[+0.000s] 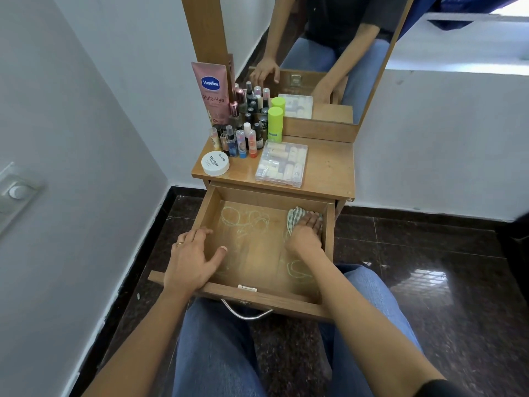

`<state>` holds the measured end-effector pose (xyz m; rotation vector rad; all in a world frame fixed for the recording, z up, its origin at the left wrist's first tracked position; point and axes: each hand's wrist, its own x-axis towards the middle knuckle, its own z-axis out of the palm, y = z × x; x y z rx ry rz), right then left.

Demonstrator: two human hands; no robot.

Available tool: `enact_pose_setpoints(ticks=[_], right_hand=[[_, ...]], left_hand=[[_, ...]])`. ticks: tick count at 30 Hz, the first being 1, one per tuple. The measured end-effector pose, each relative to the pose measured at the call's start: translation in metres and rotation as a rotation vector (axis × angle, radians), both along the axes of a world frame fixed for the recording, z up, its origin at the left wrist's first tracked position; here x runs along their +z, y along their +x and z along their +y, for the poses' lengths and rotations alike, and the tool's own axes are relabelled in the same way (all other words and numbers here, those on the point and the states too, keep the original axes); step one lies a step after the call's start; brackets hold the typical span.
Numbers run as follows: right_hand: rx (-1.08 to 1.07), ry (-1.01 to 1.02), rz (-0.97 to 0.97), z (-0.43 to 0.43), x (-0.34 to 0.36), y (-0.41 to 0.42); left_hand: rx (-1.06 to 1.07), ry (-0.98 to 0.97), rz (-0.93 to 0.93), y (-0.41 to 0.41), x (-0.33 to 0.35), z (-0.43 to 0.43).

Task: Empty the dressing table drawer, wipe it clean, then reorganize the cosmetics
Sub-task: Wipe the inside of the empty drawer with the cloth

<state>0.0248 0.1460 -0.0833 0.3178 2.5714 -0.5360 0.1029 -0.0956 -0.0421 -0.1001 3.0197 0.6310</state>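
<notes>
Drawer: pulled out from under the tabletop, its wooden floor [257, 253] bare of cosmetics, metal handle [246, 314] at its 6 o'clock edge.
Marks: pale green scribbled loops [246, 220] on the drawer floor toward 11 o'clock, more near 5 o'clock.
Cloth: checked rag [296, 216] bunched in the drawer's 2 o'clock corner, touching the right wall.
Right hand: [305, 234] lies flat on the cloth, fingers straight and close together, pressing it down.
Left hand: [194, 256] wide, fingers spread over the drawer's left wall at 9 o'clock, thumb inside the drawer; it holds nothing; a ring [180, 244] on one finger.
Tabletop: [329, 167] carries the cosmetics.
Small bottles: cluster [243, 136] upright at the tabletop's 10 o'clock.
Pink tube: [210, 93] stands upright at 11 o'clock behind the bottles, against the mirror frame.
Green bottle: [275, 124] upright at 12 o'clock, just beside the cluster.
White jar: [215, 163] at 8 o'clock, near the front edge.
Clear box: [282, 163] of small items, flat at the middle of the tabletop.
Mirror: [329, 53] behind, at 12 o'clock.
</notes>
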Motion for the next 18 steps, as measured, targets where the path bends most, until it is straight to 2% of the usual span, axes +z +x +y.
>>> enact_pose_setpoints(ticks=[7, 10, 13, 18], right_hand=[[-0.009, -0.019, 0.07, -0.002, -0.003, -0.001], [0.058, -0.04, 0.07, 0.002, -0.004, 0.003], [0.133, 0.041, 0.051, 0.004, -0.003, 0.011], [0.106, 0.117, -0.014, -0.003, 0.002, 0.01]], left_hand=[[0.017, 0.01, -0.007, -0.001, 0.001, 0.002], [0.028, 0.012, 0.001, -0.001, 0.0, 0.001], [0.038, 0.008, 0.015, -0.002, 0.0, 0.003], [0.043, 0.01, 0.009, -0.001, 0.0, 0.005]])
